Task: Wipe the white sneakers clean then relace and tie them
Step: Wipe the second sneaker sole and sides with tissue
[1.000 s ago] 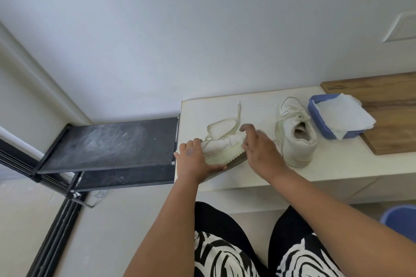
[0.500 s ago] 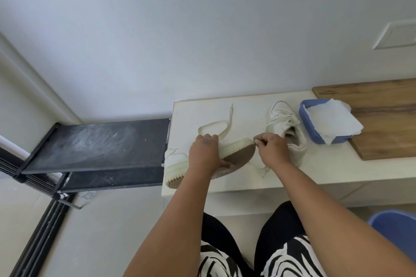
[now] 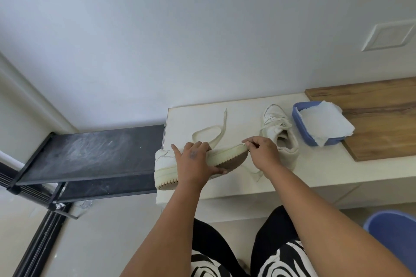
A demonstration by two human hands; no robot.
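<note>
On the table (image 3: 236,105), one sneaker (image 3: 166,164) lies on its side at the left front edge. The second sneaker (image 3: 281,132) stands upright to its right. A container (image 3: 299,123) sits right of that sneaker, partly on a board (image 3: 382,119). A loose lace (image 3: 211,132) lies behind the tipped sneaker. A shelf (image 3: 90,153) adjoins the table's left side.

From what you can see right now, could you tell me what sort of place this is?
Probably a room at home, perhaps an entryway: a low white bench against a plain wall, a black shoe rack beside it, and a wall switch plate.

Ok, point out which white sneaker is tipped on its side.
The white sneaker held in both hands, brown sole showing; the other white sneaker stands upright by the blue tub.
</note>
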